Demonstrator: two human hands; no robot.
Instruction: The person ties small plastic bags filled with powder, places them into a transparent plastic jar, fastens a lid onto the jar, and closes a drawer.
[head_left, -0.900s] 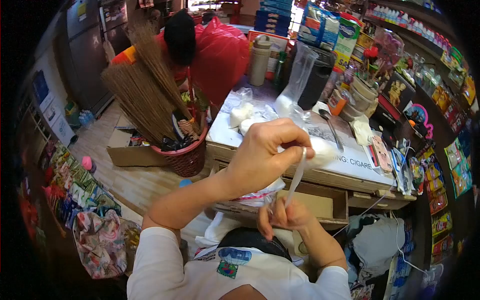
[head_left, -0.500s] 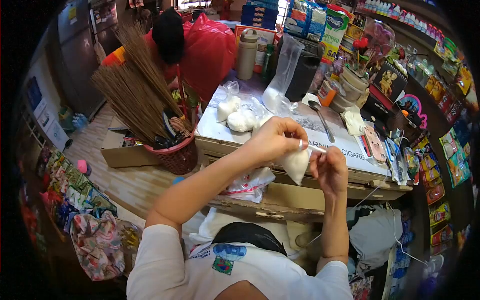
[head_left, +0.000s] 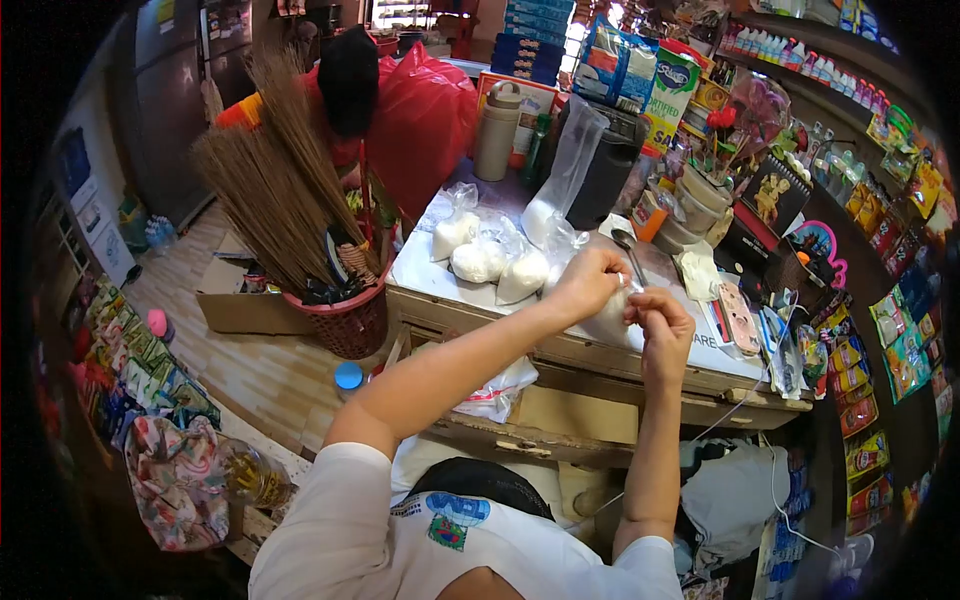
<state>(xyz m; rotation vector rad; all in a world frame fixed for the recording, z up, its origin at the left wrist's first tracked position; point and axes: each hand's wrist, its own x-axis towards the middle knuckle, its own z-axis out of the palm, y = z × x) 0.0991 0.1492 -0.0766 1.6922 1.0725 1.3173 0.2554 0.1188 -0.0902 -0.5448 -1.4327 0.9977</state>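
Your left hand (head_left: 588, 285) and right hand (head_left: 664, 320) pinch the white-filled plastic bag (head_left: 606, 326) by its neck — its body hangs between, just below each grip.

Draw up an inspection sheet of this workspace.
Surface: white tabletop with printed lettering; open drawer below.
Job's things: plastic bag of white contents in hand; at least three filled bags and a taller bag on the tabletop.
Clutter: spoon, pink phone case, flask.
Hands: left hand pinches its top; right hand alongside, fingers bunched, grip unclear.
Cables: white cord beside grey cloth; thin cord over the tabletop edge.
Surroundings: stick brooms in red basket.
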